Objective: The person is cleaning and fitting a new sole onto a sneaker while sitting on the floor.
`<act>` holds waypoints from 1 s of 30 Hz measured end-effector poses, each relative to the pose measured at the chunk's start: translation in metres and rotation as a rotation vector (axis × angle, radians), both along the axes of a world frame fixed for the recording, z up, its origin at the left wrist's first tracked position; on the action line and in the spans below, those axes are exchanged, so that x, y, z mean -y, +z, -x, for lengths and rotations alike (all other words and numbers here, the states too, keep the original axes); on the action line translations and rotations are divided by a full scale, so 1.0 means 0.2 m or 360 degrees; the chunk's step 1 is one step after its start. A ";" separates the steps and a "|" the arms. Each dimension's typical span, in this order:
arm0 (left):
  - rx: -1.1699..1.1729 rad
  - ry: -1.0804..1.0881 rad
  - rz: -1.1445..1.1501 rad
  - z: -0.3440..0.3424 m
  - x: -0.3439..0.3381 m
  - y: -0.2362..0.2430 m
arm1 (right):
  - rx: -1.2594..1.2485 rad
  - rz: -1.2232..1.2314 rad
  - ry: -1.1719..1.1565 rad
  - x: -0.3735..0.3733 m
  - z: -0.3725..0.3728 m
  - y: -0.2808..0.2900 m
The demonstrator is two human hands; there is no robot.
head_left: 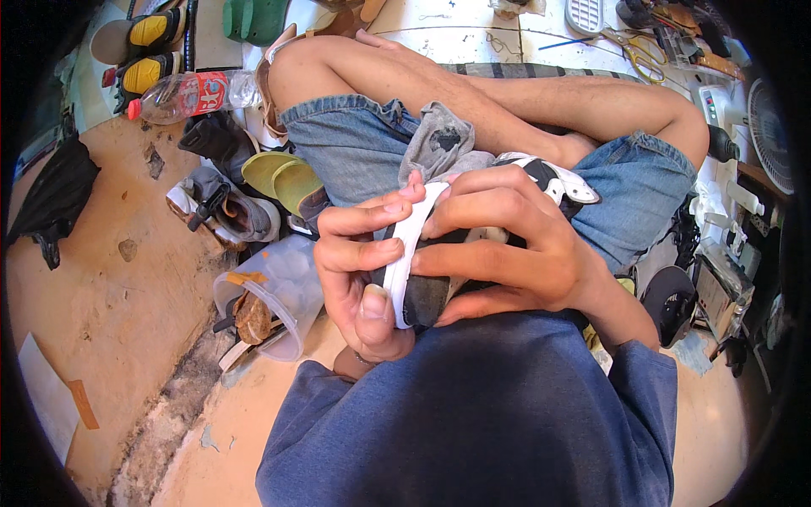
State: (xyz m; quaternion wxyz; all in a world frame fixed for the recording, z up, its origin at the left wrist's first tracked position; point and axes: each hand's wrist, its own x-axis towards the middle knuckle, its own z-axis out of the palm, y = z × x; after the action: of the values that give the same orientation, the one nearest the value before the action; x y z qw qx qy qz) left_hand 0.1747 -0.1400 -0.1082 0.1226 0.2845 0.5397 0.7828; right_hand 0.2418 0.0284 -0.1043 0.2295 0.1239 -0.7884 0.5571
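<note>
A black shoe (427, 297) with a white sole edge is held between both my hands, above my lap. My left hand (351, 262) grips it from the left, its fingertips and thumb pressed along the white edge. From the right, my right hand (528, 245) wraps its fingers over the dark upper and touches the white rim. Much of the shoe is hidden under these fingers. Just beyond, a white-and-black piece of footwear (570, 184) shows on my lap; whether it belongs to the held shoe I cannot tell. A grey cloth (435, 144) with a dark patch lies against my shorts.
To the left are a clear plastic bottle (190, 95) with a red cap, a worn grey shoe (245, 211), a yellow-green slipper (283, 177) and a tipped translucent tub (291, 325). Scissors (646, 63) lie far right, near a fan (770, 127). A black cap (669, 296) sits at right.
</note>
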 end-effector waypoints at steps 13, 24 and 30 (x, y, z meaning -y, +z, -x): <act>-0.0161 -0.0107 0.0097 0.02 0.01 0.00 | -0.0308 0.0363 -0.0050 -0.05 0.08 -0.06; -0.0331 -0.0219 0.0041 0.08 0.03 -0.01 | -0.0178 0.0281 -0.0105 -0.08 0.10 -0.01; -0.0322 -0.0052 0.0112 0.04 0.02 0.02 | 0.0043 0.0141 -0.0253 -0.05 0.07 0.00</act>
State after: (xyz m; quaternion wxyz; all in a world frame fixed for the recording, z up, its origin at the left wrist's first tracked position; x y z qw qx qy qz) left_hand 0.1667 -0.1450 -0.1052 0.0902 0.3665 0.5718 0.7284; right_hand 0.2280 0.0376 -0.1044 0.2675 0.0432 -0.7733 0.5732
